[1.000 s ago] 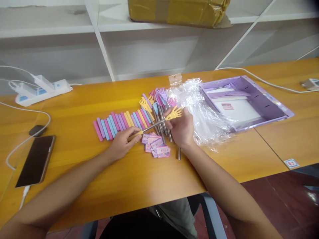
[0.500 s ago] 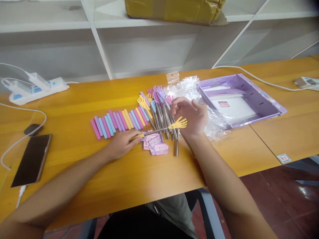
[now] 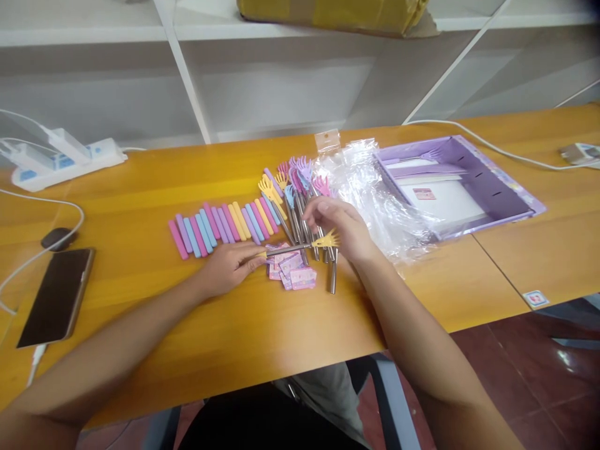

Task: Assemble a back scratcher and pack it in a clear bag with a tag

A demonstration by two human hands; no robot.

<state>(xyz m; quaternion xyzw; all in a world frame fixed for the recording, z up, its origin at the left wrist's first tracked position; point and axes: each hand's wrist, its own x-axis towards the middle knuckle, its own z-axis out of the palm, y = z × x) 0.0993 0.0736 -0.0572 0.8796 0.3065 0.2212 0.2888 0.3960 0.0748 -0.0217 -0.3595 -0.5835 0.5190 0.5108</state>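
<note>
My left hand (image 3: 229, 267) is closed around the yellow grip of a back scratcher (image 3: 287, 250). Its metal rod points right and ends in a yellow claw-shaped head. Close beside that head is my right hand (image 3: 345, 228), open with loosely bent fingers and nothing in it. Below the rod lie several small pink and purple cards (image 3: 302, 278). Other back scratchers (image 3: 295, 215) with coloured heads and bare metal rods form a pile behind. To the left runs a row of pink, purple, blue and yellow handle sleeves (image 3: 225, 224).
Clear plastic bags (image 3: 360, 181) lie against a purple box (image 3: 510, 215), which holds a purple back scratcher, sheets and a card. At left are a power strip (image 3: 70, 165), a phone (image 3: 56, 297) and a black mouse (image 3: 59, 239). A taped carton (image 3: 337, 14) sits on the shelf above.
My right hand has moved left and a little down, its fingers bending more. The back scratcher's yellow head has shifted slightly left and down. My left hand keeps its hold.
</note>
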